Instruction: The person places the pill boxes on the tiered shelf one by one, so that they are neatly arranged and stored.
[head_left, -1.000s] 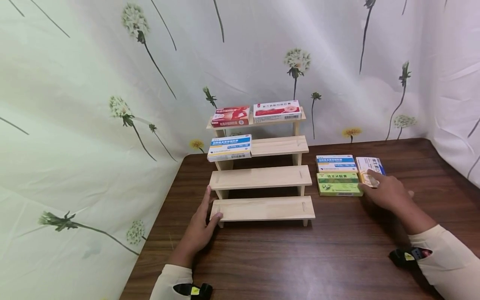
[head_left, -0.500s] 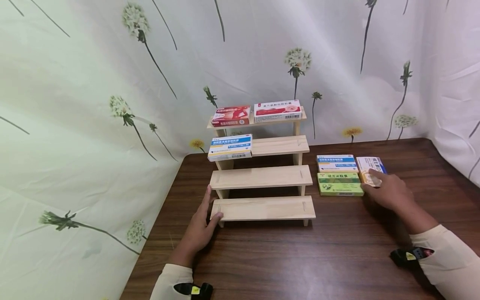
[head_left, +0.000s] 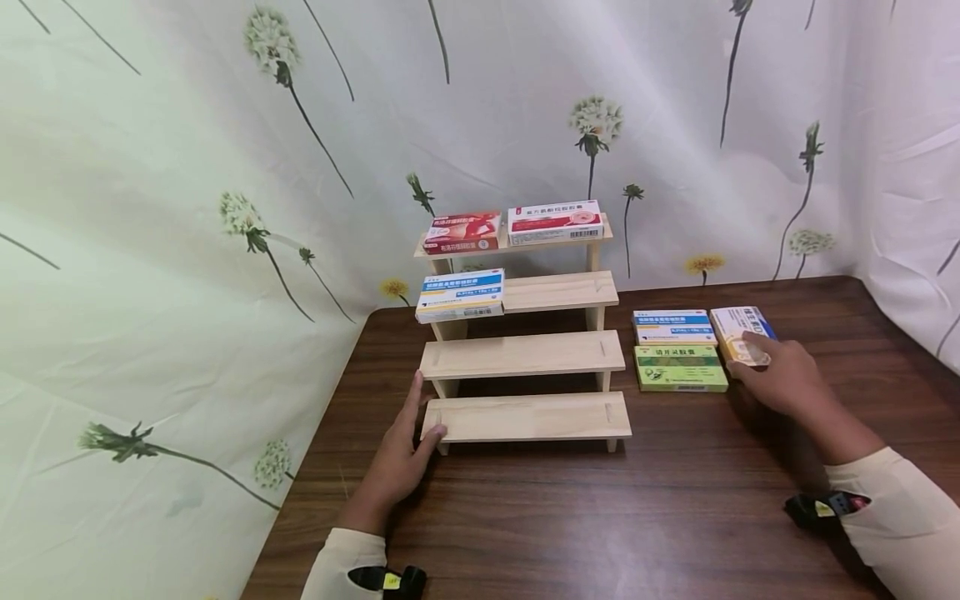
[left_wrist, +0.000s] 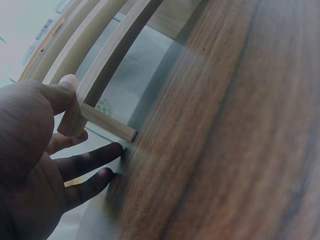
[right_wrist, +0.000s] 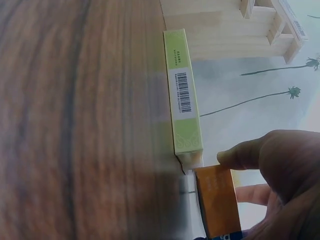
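Note:
At the left end of a stepped wooden display stand (head_left: 525, 418), my left hand (head_left: 397, 458) holds the lowest step. In the left wrist view, its thumb lies on the board's end and a finger reaches underneath, the others spread loosely. My right hand (head_left: 783, 375) grips a white, blue and orange medicine box (head_left: 738, 325) between thumb and fingers. The right wrist view shows that box's orange end (right_wrist: 217, 200), slightly tilted. Just left of it lie a green medicine box (head_left: 680, 368) and a blue-and-white medicine box (head_left: 673, 327), flat on the table.
On the top step rest a red medicine box (head_left: 462, 232) and a red-and-white medicine box (head_left: 555, 222). Another blue-and-white medicine box (head_left: 460, 295) sits at the left of the second step. A dandelion-patterned cloth (head_left: 487, 108) hangs behind the dark wooden table (head_left: 540, 517).
My right hand has closed on the white, blue and orange box and shifted it slightly, its near end now a little further right. The left hand and stand have stayed put.

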